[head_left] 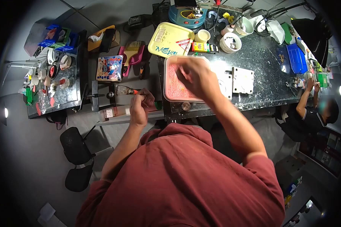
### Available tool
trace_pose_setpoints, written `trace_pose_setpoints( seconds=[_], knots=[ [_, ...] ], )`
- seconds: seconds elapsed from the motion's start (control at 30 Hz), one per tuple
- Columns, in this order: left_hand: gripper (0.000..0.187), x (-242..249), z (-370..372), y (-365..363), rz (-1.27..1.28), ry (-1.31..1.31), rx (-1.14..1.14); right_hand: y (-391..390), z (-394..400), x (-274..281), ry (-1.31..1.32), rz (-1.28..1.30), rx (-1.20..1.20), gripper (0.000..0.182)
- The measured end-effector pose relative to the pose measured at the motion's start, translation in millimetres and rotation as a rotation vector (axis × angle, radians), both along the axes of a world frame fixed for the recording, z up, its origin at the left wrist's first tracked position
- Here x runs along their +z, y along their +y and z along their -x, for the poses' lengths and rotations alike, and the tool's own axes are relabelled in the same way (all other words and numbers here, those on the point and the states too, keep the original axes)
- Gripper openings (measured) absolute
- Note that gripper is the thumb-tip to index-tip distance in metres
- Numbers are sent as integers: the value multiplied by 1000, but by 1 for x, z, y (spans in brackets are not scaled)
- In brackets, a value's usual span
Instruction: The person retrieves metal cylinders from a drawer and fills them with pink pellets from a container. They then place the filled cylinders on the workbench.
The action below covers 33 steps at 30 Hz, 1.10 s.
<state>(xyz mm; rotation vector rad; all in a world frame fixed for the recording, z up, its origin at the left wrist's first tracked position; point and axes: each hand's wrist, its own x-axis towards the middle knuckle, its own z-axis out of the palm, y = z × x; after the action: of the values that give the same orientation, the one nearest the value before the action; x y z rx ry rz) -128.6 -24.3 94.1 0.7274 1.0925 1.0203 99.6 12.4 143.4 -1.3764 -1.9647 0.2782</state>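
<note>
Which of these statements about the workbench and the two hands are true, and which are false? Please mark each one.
1. The right hand is over the pink tray. True.
2. The left hand rests inside the pink tray. False: it is off to the tray's left, beside the bench edge, closed on something small that cannot be made out.
3. A yellow tray lies beyond the pink tray. True.
4. The blue box stands directly to the left of the pink tray. False: it is far to the right on the dark bench.
5. Another person is at the right end of the bench. True.
</note>
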Motion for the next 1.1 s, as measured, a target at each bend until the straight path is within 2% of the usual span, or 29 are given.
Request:
trace_pose_setpoints(
  seconds=[0.03,0.1,0.13,0.23,0.27,0.3,0.37,0.4,0.47,0.57,0.6,0.63,0.7,0.73,0.77,0.83,0.9,0.93,1.0,1.03,1.1],
  knots=[
    [24,2,-3,0,-3,2,2,31,3,-4,-50,165,-70,30],
    [29,4,-4,3,-11,-218,-123,106,11,-36,-237,100,-144,48],
    [35,5,-5,5,-10,-254,-161,138,13,-56,-330,212,-169,64],
    [35,10,-8,5,4,-145,-189,191,15,-83,-531,438,-138,111],
    [32,4,-6,5,-2,-31,-213,204,12,-89,-514,550,-108,128],
    [29,-3,-5,3,0,82,-232,213,14,-98,-621,591,-126,132],
    [32,8,-12,0,82,-249,-138,211,17,-90,-718,565,-80,132],
    [32,3,-8,-2,86,-255,-112,211,20,-89,-730,563,-54,132],
    [36,-6,-5,-3,44,-465,-111,214,20,-92,-717,561,-86,129],
    [39,-9,2,-1,-9,-481,-113,236,18,-115,-731,478,-119,123],
    [39,-10,2,0,-12,-483,-110,239,16,-122,-727,435,-121,98],
    [36,-9,2,2,-1,-481,-116,239,17,-118,-729,434,-120,98],
    [33,-14,2,3,16,-477,-125,236,16,-113,-492,195,-104,64],
    [28,-24,1,3,21,-295,-202,232,19,-105,-396,42,-143,43],
    [24,-30,-2,3,27,-113,-281,227,24,-97,-397,45,-151,43],
    [18,-33,-12,-1,32,-102,-273,219,34,-77,-42,38,-56,37],
    [16,-28,-15,1,23,-18,-241,203,46,-54,-72,-302,32,31],
    [20,-38,-13,1,49,-131,-187,193,46,-33,-88,-388,83,31],
    [22,-38,-12,2,1,-157,-117,175,39,14,-79,-607,148,29],
    [25,-38,-11,4,-48,-185,-42,161,30,38,-17,-512,134,24],
    [27,-47,-1,6,-17,-181,-98,147,10,62,53,-305,107,26]
  ],
)
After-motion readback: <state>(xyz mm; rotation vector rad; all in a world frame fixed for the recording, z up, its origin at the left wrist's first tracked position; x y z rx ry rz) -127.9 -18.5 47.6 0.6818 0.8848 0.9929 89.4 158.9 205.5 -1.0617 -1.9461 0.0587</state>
